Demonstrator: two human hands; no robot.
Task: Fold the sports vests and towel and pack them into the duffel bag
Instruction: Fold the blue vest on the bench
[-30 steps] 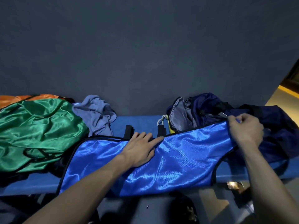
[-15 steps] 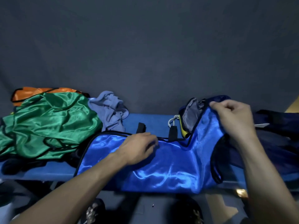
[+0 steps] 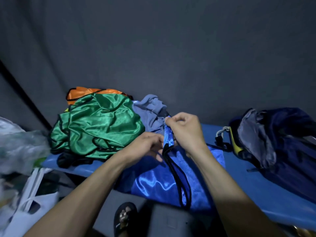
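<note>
While your right hand (image 3: 185,130) pinched the folded shoulder straps of the blue vest (image 3: 164,182), fingers curled tight, your left hand (image 3: 145,145) lay on the cloth just beside it; whether it gripped or only pressed, I could not tell. That vest lay half folded on the blue table (image 3: 256,190), between the green vest (image 3: 97,124) and the duffel bag (image 3: 277,142). It looked light, limp and slippery, so the black-bound edges seemed your surest hold.
</note>
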